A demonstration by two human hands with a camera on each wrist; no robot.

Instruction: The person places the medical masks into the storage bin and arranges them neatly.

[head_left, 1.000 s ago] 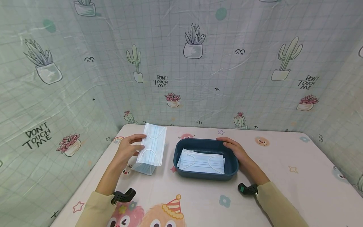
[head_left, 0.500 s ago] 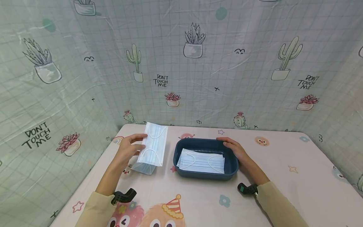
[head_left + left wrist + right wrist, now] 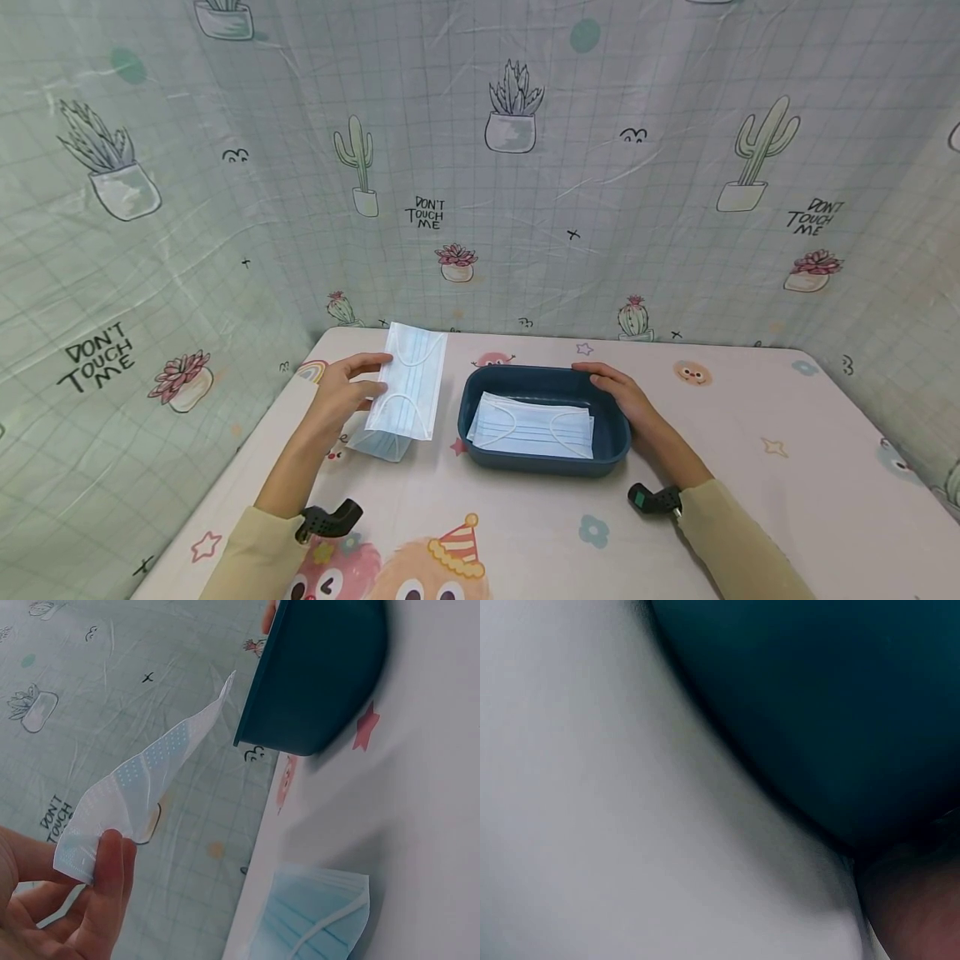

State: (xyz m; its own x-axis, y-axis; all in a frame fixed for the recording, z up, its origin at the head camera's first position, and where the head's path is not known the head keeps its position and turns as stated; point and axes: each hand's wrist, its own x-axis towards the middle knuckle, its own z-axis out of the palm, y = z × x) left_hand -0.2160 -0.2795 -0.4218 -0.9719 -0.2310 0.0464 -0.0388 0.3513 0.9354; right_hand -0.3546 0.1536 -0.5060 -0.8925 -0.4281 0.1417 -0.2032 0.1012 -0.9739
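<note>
My left hand [image 3: 347,387] pinches a light blue disposable face mask [image 3: 412,375] by its left edge, thumb on the near side. The mask hangs upright, its white ear loops facing me; in the left wrist view it appears nearly edge-on. Below it, partly covered in the head view, another face mask [image 3: 319,915] lies on the table. To the right is a dark blue rectangular bin [image 3: 540,467] with a few stacked face masks [image 3: 531,427] lying flat inside. My right hand [image 3: 626,396] holds the bin's back right corner, fingers over the rim.
A pale pink table [image 3: 517,542] with cartoon prints carries everything. Behind it and on both sides hangs a sheet [image 3: 480,200] printed with cacti. Black wrist devices sit at the left cuff [image 3: 328,518] and the right cuff [image 3: 654,500].
My left hand has drifted very slightly right with the pinched face mask. The right hand, the bin and the masks inside stay as they were.
</note>
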